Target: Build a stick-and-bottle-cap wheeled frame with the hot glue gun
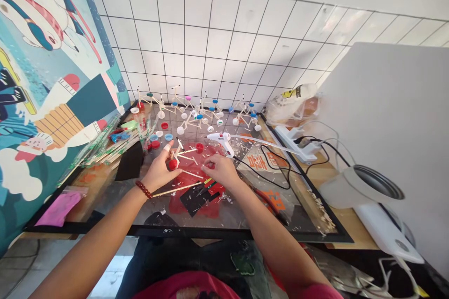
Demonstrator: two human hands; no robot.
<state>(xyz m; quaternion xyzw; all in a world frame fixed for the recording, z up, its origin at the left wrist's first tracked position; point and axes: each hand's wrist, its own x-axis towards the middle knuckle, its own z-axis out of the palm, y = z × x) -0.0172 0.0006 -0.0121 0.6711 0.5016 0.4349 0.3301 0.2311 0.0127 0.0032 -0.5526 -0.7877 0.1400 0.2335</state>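
Note:
My left hand (161, 170), with a beaded bracelet on the wrist, is closed on a small stick figure (180, 153). The figure is built of thin wooden sticks, with a black tip on top and a red bottle cap (173, 164) low on its near side. To its right, my right hand (220, 170) is closed with fingertips together; whatever they pinch is too small to make out. A white glue gun (221, 142) lies just beyond that hand. Loose sticks and black card pieces (196, 198) lie between and below my hands.
Several finished stick figures with caps (199, 116) stand along the back. Loose caps (155, 145) and bundled sticks (101, 156) lie left. Pliers (268, 203), the glue gun's black cord (277, 182) and a white power strip (296, 144) are at right.

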